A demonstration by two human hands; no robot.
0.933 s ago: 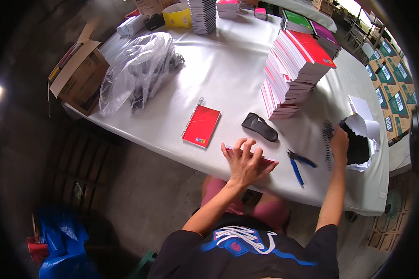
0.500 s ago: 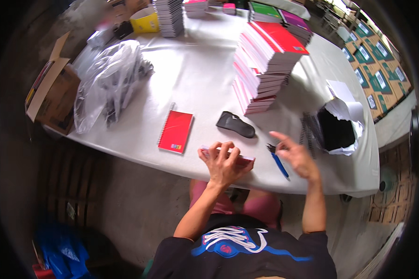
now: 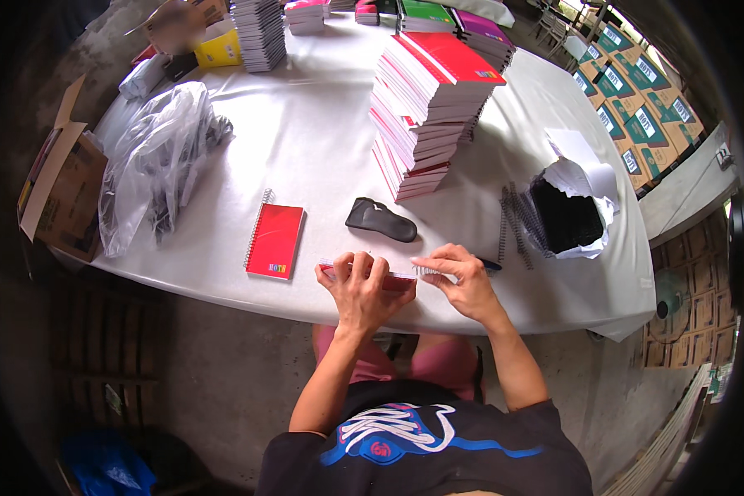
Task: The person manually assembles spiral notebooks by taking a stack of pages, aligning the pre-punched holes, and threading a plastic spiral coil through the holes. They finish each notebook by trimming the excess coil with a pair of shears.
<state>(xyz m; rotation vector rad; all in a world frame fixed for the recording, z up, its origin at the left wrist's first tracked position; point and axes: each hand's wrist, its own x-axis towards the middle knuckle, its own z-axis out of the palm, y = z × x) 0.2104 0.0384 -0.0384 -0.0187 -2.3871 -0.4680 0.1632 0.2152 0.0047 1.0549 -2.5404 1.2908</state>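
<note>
Two hands (image 3: pixel 359 291) (image 3: pixel 469 286) at white-covered table (image 3: pixel 306 140), stacked cartons (image 3: pixel 641 116) beyond, concrete floor (image 3: pixel 223 355).

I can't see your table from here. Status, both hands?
Left hand gripping red-covered booklet. Right hand pinching spiral coil by booklet's right end. Black case beyond, clear of both hands.
</note>
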